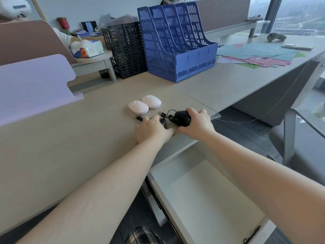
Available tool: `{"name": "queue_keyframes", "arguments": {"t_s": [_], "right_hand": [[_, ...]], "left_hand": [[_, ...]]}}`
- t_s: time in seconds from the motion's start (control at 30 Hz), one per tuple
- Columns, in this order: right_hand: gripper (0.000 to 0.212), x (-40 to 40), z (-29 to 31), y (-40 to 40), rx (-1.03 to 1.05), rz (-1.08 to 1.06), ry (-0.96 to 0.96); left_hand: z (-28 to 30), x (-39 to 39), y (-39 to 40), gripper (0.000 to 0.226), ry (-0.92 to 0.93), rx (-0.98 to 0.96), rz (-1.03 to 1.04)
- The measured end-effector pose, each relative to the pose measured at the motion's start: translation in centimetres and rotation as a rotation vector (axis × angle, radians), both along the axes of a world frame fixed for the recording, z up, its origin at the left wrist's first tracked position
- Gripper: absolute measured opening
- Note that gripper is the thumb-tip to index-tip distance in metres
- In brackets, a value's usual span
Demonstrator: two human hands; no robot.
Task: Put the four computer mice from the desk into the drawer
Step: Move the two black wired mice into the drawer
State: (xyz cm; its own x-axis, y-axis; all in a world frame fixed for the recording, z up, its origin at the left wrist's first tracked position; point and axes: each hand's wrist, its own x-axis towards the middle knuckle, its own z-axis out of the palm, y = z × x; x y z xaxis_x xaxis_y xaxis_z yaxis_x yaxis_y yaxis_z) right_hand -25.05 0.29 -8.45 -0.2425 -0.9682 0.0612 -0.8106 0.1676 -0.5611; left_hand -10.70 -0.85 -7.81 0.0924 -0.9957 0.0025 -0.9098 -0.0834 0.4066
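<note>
Two white mice lie side by side on the beige desk (70,138), the left one (138,107) nearer to me than the right one (151,101). My right hand (197,121) grips a black wired mouse (182,118) near the desk's edge, its coiled cable and USB plug (162,114) lying to the left. My left hand (152,130) covers another black mouse, mostly hidden, with only a dark edge (163,122) and a plug (139,118) showing. The grey drawer (207,194) stands pulled open below, nothing visible inside.
A blue file rack (177,44) and a black mesh basket (124,50) stand at the back. Coloured papers (255,56) lie at the right, a lilac folder (33,87) at the left. A chair (295,147) is to the drawer's right.
</note>
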Motion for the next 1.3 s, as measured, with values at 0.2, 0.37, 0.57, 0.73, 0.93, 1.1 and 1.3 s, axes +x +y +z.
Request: {"name": "queue_keyframes", "arguments": {"t_s": [0.2,0.37,0.57,0.73,0.93,1.1,1.3], "right_hand": [[0.062,-2.1,-0.9,4.1,-0.05,-0.064,-0.187],[0.059,-4.0,-2.4,7.2,0.019,-0.081,-0.201],[0.061,-5.2,-6.1,9.7,0.194,-0.103,-0.195],[0.051,-5.1,-9.2,9.6,0.296,-0.096,-0.163],[0.057,-5.0,-12.5,8.1,0.367,-0.079,-0.121],[0.064,-4.5,-15.1,8.0,0.411,-0.066,-0.059],[0.071,-4.3,-17.2,7.7,0.379,-0.099,-0.057]], "left_hand": [[1.0,-3.3,5.4,0.049,0.104,-0.03,-0.044],[0.0,-5.4,10.3,0.052,0.191,-0.016,-0.045],[-4.3,-7.0,13.8,0.052,0.19,0.131,-0.026],[-7.4,-7.3,12.8,0.052,0.139,0.243,0.02],[-11.0,-7.7,11.4,0.049,0.081,0.309,0.014],[-14.4,-6.9,10.6,0.053,0.075,0.395,0.09],[-17.1,-6.0,9.1,0.058,0.088,0.35,0.182]]}}
